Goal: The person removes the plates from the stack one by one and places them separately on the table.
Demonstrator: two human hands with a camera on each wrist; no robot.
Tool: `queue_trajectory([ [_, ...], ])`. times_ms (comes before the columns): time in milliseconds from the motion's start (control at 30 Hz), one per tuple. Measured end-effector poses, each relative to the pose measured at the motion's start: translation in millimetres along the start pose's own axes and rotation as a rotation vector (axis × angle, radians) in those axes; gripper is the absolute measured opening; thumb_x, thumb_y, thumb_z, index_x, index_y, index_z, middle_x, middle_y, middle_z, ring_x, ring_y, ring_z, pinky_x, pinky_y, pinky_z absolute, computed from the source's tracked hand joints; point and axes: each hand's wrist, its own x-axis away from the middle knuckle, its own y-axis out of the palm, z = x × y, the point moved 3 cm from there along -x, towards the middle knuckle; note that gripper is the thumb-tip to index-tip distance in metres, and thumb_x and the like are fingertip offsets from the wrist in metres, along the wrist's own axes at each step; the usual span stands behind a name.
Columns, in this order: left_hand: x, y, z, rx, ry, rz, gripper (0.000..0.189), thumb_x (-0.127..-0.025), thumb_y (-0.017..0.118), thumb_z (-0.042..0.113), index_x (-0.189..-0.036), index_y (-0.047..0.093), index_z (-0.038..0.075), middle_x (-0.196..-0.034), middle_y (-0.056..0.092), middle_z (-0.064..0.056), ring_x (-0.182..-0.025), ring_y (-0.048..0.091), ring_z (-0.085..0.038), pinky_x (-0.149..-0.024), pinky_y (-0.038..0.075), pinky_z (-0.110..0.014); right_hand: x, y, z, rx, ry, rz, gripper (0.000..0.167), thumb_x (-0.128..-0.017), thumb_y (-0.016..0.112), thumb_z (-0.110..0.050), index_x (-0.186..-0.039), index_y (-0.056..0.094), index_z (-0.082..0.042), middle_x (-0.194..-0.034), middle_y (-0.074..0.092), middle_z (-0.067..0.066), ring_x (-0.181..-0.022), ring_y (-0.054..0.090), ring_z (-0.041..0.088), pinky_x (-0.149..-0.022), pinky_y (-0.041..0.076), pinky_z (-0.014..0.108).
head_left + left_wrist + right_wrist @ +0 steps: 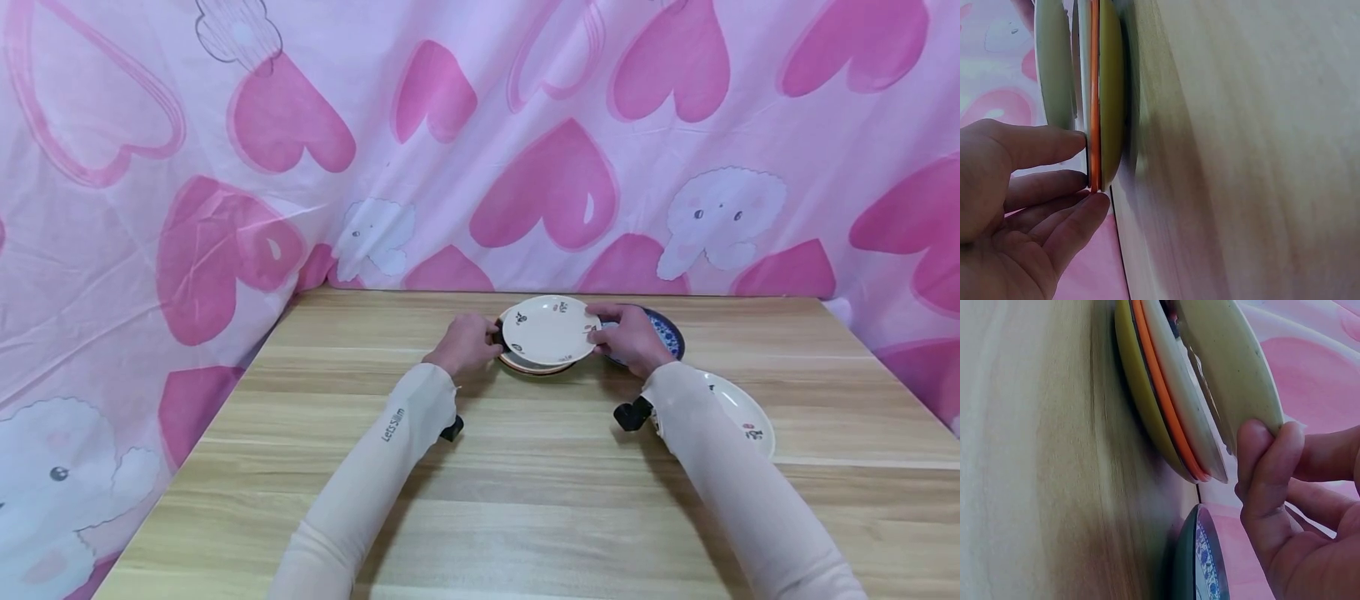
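In the head view, a cream plate (551,329) with small printed figures is raised and tilted above a stack of plates (536,371). My right hand (633,342) pinches its right rim between thumb and fingers. At the left side of the stack, my left hand (468,343) grips the rim, its fingertips spread across the edges. The left wrist view shows an orange plate edge (1095,94) between a white plate and a yellow plate (1110,94) at the bottom. A gap separates the raised plate (1229,369) from the stack in the right wrist view.
A blue patterned plate (666,335) lies right of the stack, partly behind my right hand. Nearer, a white plate (738,412) with printed figures is partly covered by my right sleeve (712,442). Behind the wooden table (525,508) hangs a pink heart-print cloth (450,208).
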Motion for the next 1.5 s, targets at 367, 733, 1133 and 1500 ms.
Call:
queue_trajectory([
  [367,0.7,0.4,0.3,-0.003,-0.009,-0.002,0.021,-0.092,0.073,0.018,-0.110,0.077,0.008,-0.086,0.070,-0.003,-0.085,0.055,-0.016,-0.074,0.043,-0.025,7.7,-3,-2,0.003,0.013,-0.036,0.058,-0.095,0.059,0.001,-0.151,0.046,-0.009,-0.139,0.052,0.020,-0.074,0.058,0.007,-0.072,0.058,0.021],
  [733,2.4,0.2,0.2,0.014,-0.012,0.003,0.026,-0.092,0.071,0.016,-0.116,0.075,0.009,-0.094,0.073,-0.006,-0.088,0.057,-0.017,-0.079,0.049,-0.028,12.1,-5,-2,0.060,0.010,-0.076,0.057,-0.094,0.062,0.000,-0.149,0.049,-0.012,-0.154,0.042,0.013,-0.089,0.058,0.017,-0.077,0.059,0.024],
  [1133,1.6,-0.4,-0.1,0.041,-0.037,0.008,0.032,-0.093,0.070,0.016,-0.124,0.071,0.009,-0.119,0.074,-0.010,-0.103,0.062,-0.021,-0.094,0.053,-0.034,17.7,-6,0,0.075,-0.051,-0.146,0.057,-0.091,0.065,0.001,-0.145,0.052,-0.008,-0.148,0.047,0.019,-0.070,0.058,0.009,-0.066,0.055,0.020],
  [1500,0.6,1.0,-2.2,0.032,-0.043,0.006,0.036,-0.094,0.070,0.017,-0.128,0.068,0.007,-0.123,0.073,-0.010,-0.104,0.061,-0.020,-0.093,0.052,-0.032,23.9,-7,1,0.143,-0.075,-0.236,0.057,-0.089,0.068,0.001,-0.143,0.055,-0.010,-0.147,0.050,0.020,-0.064,0.056,0.012,-0.063,0.056,0.024],
])
